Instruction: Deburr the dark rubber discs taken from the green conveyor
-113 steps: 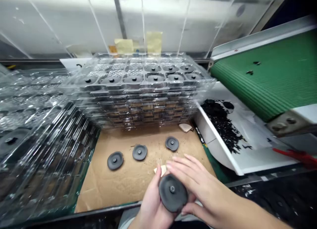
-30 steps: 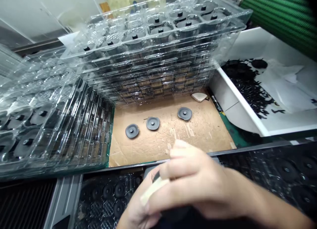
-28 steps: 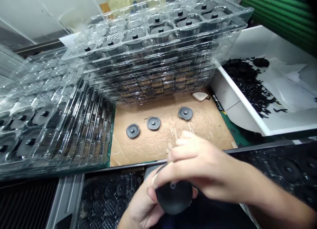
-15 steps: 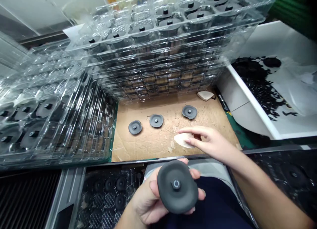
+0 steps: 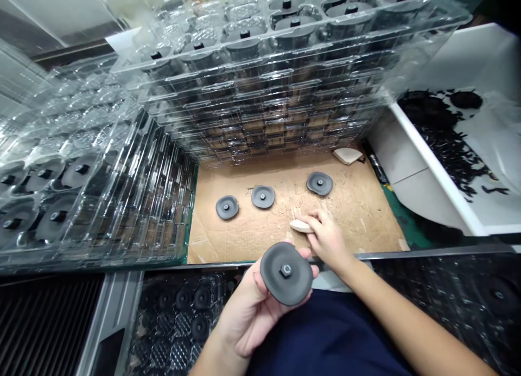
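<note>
My left hand [image 5: 254,311] grips a dark grey, rounded-square disc [image 5: 286,274] with a short stem at its centre, stem side facing up toward me. Just beyond it, my right hand [image 5: 328,237] pinches a pale, wedge-shaped pad [image 5: 301,225] low over the cardboard sheet [image 5: 211,243]. The pad and the held disc are apart. On the cardboard lie three similar discs: one at the left [image 5: 227,207], a middle one [image 5: 262,197] and one on the right [image 5: 319,183]. A second pale wedge [image 5: 347,155] rests at the back right of the sheet.
Tall stacks of clear plastic trays stand behind [image 5: 280,77] and at the left [image 5: 101,202], their top layers holding dark discs. To the right is a white bin [image 5: 439,175] with small black parts [image 5: 443,142]. A black marker-like stick [image 5: 375,161] lies beside it.
The left hand has raised the disc forward, toward the cardboard's front edge. My right hand has turned its grip on the pale pad, which now appears edge-on. The whole view has shifted slightly.
</note>
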Demonstrator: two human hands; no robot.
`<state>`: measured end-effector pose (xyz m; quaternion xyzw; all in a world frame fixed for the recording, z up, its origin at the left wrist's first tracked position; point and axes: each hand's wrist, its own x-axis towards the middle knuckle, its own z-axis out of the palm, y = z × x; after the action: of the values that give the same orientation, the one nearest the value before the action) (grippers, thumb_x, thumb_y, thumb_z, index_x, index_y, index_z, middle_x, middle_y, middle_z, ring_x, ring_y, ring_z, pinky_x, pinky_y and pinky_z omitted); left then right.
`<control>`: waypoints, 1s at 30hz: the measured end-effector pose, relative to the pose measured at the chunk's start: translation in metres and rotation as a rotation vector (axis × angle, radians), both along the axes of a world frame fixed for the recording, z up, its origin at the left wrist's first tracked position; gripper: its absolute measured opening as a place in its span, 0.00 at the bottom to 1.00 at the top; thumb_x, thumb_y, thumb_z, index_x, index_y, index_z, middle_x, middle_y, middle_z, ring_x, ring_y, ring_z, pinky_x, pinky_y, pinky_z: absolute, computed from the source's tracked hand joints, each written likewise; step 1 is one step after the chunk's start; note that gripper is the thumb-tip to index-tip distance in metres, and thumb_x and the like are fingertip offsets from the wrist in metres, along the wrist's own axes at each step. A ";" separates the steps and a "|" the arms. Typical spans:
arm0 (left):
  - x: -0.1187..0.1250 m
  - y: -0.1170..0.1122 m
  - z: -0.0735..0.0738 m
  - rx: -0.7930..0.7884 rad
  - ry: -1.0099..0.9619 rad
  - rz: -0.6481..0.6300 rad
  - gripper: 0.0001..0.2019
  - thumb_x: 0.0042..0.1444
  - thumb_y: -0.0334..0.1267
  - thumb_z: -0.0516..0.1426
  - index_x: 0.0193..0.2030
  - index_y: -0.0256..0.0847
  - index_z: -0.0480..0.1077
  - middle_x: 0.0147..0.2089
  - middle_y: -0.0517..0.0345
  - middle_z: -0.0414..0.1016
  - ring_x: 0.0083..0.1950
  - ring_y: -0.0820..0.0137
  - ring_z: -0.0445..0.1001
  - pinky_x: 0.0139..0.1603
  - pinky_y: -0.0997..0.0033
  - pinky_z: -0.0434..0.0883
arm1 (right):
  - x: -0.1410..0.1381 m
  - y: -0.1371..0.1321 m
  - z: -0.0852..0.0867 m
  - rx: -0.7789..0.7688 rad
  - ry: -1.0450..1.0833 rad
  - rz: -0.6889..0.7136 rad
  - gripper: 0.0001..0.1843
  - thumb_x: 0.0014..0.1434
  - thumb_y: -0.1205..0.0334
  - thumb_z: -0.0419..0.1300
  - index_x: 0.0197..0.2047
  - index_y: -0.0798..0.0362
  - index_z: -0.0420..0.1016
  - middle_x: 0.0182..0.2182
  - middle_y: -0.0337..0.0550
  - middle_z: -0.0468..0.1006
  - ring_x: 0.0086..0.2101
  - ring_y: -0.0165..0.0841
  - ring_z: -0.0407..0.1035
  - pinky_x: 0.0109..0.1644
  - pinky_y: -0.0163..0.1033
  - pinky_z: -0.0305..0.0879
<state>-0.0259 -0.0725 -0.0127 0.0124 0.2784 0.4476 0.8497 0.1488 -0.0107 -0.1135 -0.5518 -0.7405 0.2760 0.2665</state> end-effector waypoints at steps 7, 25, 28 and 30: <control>-0.003 -0.003 -0.009 -0.058 0.162 0.212 0.20 0.45 0.39 0.66 0.47 0.41 0.74 0.52 0.50 0.77 0.54 0.60 0.73 0.54 0.65 0.70 | -0.013 -0.018 0.022 -0.064 0.097 0.113 0.16 0.61 0.65 0.51 0.51 0.53 0.71 0.43 0.48 0.78 0.41 0.37 0.74 0.43 0.41 0.71; 0.006 0.008 0.006 0.121 0.324 0.178 0.25 0.38 0.37 0.69 0.47 0.44 0.74 0.42 0.56 0.80 0.44 0.68 0.78 0.46 0.76 0.73 | -0.047 -0.024 0.140 0.319 0.321 0.257 0.12 0.60 0.73 0.50 0.45 0.62 0.70 0.31 0.46 0.77 0.31 0.33 0.67 0.37 0.40 0.62; 0.003 0.008 0.009 0.157 0.303 0.167 0.24 0.37 0.38 0.69 0.46 0.44 0.75 0.44 0.56 0.81 0.46 0.66 0.78 0.48 0.76 0.73 | -0.046 -0.028 0.139 0.427 0.303 0.258 0.14 0.61 0.73 0.49 0.48 0.64 0.69 0.34 0.51 0.78 0.32 0.36 0.67 0.37 0.43 0.61; 0.001 0.008 0.010 0.135 0.329 0.199 0.24 0.37 0.34 0.70 0.44 0.47 0.76 0.45 0.58 0.81 0.46 0.66 0.78 0.49 0.74 0.73 | -0.045 -0.033 0.138 0.400 0.310 0.322 0.13 0.60 0.74 0.49 0.47 0.62 0.69 0.33 0.49 0.78 0.31 0.35 0.68 0.35 0.41 0.61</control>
<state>-0.0249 -0.0642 -0.0027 0.1148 0.3826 0.5388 0.7417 0.1040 -0.0434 0.0245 -0.3151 -0.8085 0.2443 0.4328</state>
